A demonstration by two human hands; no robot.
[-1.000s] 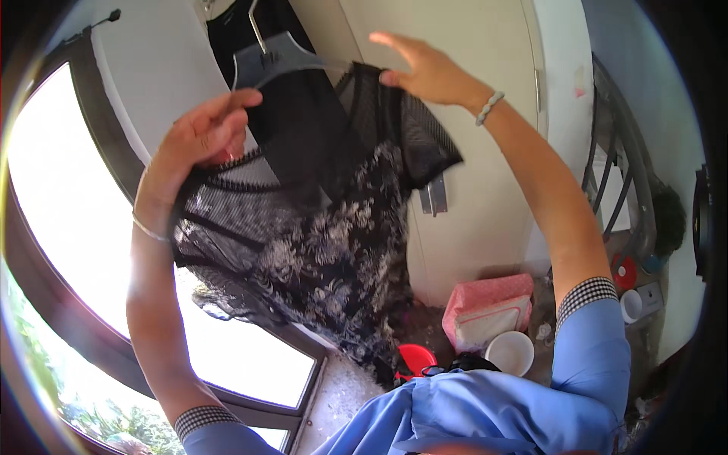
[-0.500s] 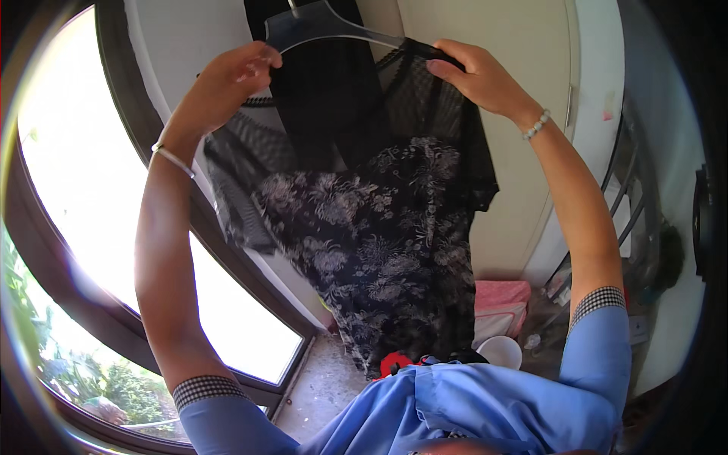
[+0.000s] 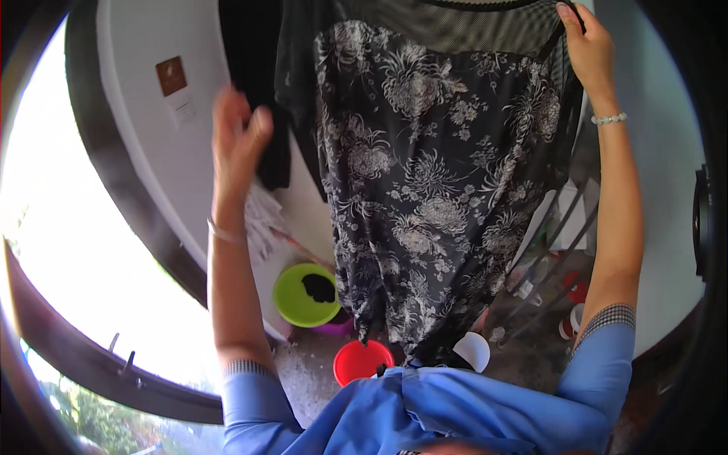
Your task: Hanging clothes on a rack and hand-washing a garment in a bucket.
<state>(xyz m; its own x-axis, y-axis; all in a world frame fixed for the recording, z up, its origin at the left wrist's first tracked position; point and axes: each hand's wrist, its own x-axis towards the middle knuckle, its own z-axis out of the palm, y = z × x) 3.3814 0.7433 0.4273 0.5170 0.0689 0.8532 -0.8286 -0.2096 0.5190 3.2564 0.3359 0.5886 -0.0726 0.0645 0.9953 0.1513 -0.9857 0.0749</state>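
Observation:
A black blouse (image 3: 425,174) with a grey-white flower print and a sheer mesh top hangs in front of me. My right hand (image 3: 591,49) pinches its edge at the upper right, by the shoulder. My left hand (image 3: 241,140) is raised beside the blouse's left side, apart from it, with thumb and fingers spread and a little blurred; nothing is in it. The blouse's top, and any hanger there, lie beyond the upper edge of the view. Behind my left hand hangs a plain black garment (image 3: 254,45).
Below stand a green basin (image 3: 284,292) with something dark in it, a red bucket (image 3: 360,364) and a white bucket (image 3: 475,350). A bright window (image 3: 98,250) fills the left side. Dark metal rails (image 3: 542,243) run at the right.
My left hand has let go of the blouse and moved down. The view has turned right, and the blouse hangs closer and larger. My right hand still grips its shoulder.

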